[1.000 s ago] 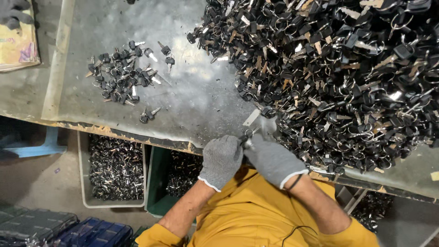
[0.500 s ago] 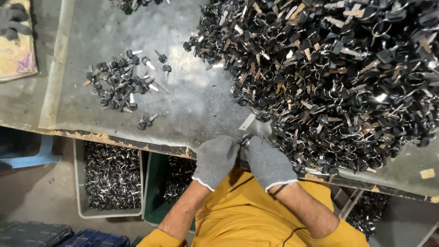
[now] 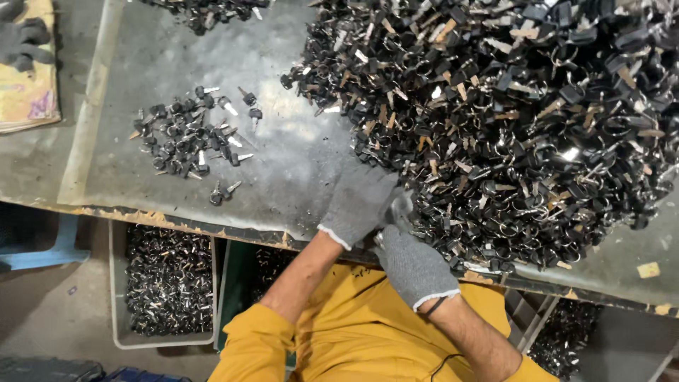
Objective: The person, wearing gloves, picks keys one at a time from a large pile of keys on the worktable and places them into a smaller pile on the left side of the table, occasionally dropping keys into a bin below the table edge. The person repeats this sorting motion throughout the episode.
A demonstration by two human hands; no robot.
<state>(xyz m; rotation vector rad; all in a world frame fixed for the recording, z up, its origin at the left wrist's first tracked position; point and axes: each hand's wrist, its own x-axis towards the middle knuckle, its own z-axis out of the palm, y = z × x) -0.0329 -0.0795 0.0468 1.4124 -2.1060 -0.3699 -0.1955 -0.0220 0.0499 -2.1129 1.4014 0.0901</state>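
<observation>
The big heap of keys (image 3: pixel 509 120) lay on the desk (image 3: pixel 283 163), just right and ahead of your hands. Your left hand (image 3: pixel 361 201) touched its near edge, fingers curled on something I could not see. Your right hand (image 3: pixel 414 265), just behind it, looked clenched; I could not tell on what.

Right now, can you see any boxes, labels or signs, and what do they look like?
Printed card or booklet: top left on the table, flat, yellow with pink, a grey glove on it.
Small tag: right table edge, pale yellow square.
Bin: under the table, grey, rectangular, holding metal parts.
No screens.
</observation>
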